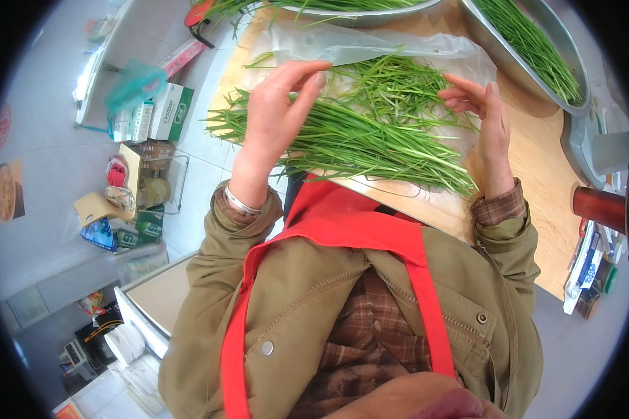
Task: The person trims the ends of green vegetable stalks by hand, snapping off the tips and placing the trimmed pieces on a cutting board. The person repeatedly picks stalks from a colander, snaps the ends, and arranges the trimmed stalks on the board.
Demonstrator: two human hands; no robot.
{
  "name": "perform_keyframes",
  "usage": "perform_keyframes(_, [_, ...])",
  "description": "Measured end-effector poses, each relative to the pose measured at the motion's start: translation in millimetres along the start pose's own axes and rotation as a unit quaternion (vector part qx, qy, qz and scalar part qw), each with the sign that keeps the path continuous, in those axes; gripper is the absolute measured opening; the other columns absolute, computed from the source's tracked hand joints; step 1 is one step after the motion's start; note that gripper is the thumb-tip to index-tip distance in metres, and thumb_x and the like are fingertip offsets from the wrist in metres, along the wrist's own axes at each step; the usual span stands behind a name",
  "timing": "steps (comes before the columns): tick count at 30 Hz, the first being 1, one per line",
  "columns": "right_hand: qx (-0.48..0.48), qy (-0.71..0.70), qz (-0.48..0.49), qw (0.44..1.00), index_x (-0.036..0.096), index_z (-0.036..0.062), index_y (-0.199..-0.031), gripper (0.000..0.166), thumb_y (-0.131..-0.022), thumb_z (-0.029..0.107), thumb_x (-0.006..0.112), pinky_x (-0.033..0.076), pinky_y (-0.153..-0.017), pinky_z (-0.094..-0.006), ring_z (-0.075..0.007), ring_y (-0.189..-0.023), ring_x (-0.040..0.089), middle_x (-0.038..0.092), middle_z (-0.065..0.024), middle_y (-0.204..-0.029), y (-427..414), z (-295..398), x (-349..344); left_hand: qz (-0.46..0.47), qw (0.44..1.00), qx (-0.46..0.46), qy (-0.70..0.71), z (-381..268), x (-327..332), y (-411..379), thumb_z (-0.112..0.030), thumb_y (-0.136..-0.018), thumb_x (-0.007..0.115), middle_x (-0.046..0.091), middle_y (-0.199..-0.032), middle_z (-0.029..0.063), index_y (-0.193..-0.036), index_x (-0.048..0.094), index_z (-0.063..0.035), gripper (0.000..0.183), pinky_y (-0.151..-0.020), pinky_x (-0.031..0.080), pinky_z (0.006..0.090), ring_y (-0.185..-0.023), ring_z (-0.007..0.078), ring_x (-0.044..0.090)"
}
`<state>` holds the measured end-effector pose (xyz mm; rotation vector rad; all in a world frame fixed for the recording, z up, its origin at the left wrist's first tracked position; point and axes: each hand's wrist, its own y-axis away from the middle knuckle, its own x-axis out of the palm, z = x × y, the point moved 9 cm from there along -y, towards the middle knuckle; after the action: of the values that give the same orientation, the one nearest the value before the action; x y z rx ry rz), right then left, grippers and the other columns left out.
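Observation:
A long bundle of green garlic chives (377, 144) lies crosswise along the near edge of the wooden table (540, 209). Beyond it, a loose, tangled heap of chives (398, 89) rests on a clear plastic sheet (335, 42). My left hand (275, 110) is over the left part of the bundle, thumb and fingers slightly apart, with nothing seen between them. To the right of the heap, my right hand (482, 110) is raised with its fingers spread from the thumb and holds nothing. Whether the left palm touches the stalks is hidden.
Two metal basins hold more chives, one at the far edge (367, 18) and one at the right (534, 89). A dark red cylinder (600, 209) is at the right. Boxes (170, 112) stand to the left, and a drawer-like tray (157, 293) is beside me.

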<state>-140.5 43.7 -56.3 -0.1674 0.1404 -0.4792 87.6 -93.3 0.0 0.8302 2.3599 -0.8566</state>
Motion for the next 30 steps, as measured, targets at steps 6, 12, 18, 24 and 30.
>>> perform_keyframes(6, [0.054, -0.172, 0.042, 0.983, 0.054, -0.0034, -0.120, 0.062, -0.095, 0.040, 0.018, 0.044, -0.084, -0.0308, -0.0202, -0.095, 0.058, 0.063, -0.0178, -0.108, -3.9, -8.0, 2.5, 0.010, 1.000, -0.007, -0.005, -1.0, 2.4, -0.3, -0.010, -0.091, 0.053, 0.063, -0.089, 0.0074, -0.105, 0.063, -0.0011, 0.020, -0.069, 0.049, 0.0238, -0.081, 0.0136, 0.064])
perform_keyframes(12, [0.072, -0.211, 0.042, 0.974, 0.051, -0.0050, -0.122, 0.056, -0.096, 0.034, 0.021, 0.045, -0.084, -0.0310, -0.0207, -0.096, 0.058, 0.061, -0.0192, -0.110, -4.1, -9.6, 2.4, -0.005, 1.000, -0.002, 0.009, -0.9, 4.4, 0.9, -0.009, -0.088, 0.057, 0.064, -0.087, 0.0075, -0.102, 0.064, -0.0040, 0.017, -0.066, 0.049, 0.0249, -0.075, 0.0158, 0.063])
perform_keyframes(18, [0.053, -0.176, 0.033, 0.982, 0.057, -0.0035, -0.117, 0.044, -0.097, 0.030, 0.037, 0.046, -0.078, -0.0274, -0.0163, -0.090, 0.060, 0.064, -0.0162, -0.105, -3.1, -6.6, 1.2, 0.009, 1.000, -0.010, -0.002, -3.0, 5.9, 4.0, -0.009, -0.088, 0.056, 0.063, -0.089, 0.0074, -0.104, 0.063, -0.0025, 0.018, -0.069, 0.049, 0.0247, -0.079, 0.0148, 0.064])
perform_keyframes(24, [0.028, -0.145, 0.026, 0.989, 0.063, -0.0004, -0.107, 0.030, -0.093, 0.024, 0.053, 0.046, -0.075, -0.0241, -0.0116, -0.082, 0.060, 0.067, -0.0113, -0.096, -0.8, -5.6, 0.5, 0.021, 1.000, -0.007, -0.007, -4.6, 8.8, 5.1, -0.008, -0.089, 0.055, 0.063, -0.091, 0.0070, -0.104, 0.063, -0.0011, 0.019, -0.071, 0.049, 0.0242, -0.082, 0.0137, 0.065])
perform_keyframes(30, [0.016, -0.093, 0.023, 0.995, 0.064, 0.0011, -0.097, 0.018, -0.088, 0.016, 0.061, 0.046, -0.075, -0.0224, -0.0089, -0.081, 0.059, 0.067, -0.0071, -0.089, -1.2, -5.8, 0.2, 0.020, 1.000, -0.001, -0.008, -6.2, 11.0, 5.1, -0.007, -0.088, 0.056, 0.063, -0.092, 0.0069, -0.104, 0.063, -0.0012, 0.018, -0.071, 0.049, 0.0243, -0.082, 0.0139, 0.065])
